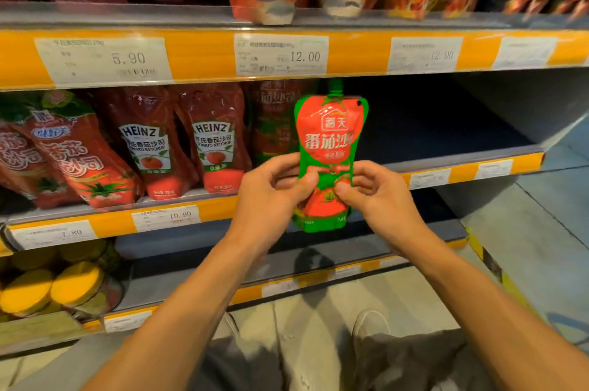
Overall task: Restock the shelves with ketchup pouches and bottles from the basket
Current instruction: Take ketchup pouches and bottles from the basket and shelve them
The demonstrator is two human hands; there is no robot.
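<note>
Left hand (pixel 274 186) and right hand (pixel 379 191) both pinch an upright ketchup pouch (pixel 330 148) before the orange-edged middle shelf (pixel 471 172).

Dim, warm light; wide-angle bend at edges, top shelf (pixel 287 19) pouches blurry, lower shelves shadowed.

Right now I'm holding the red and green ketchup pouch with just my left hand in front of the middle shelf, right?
Not quite. The head view shows both hands on the ketchup pouch: the left hand and the right hand each pinch its lower part, in front of the middle shelf.
</note>
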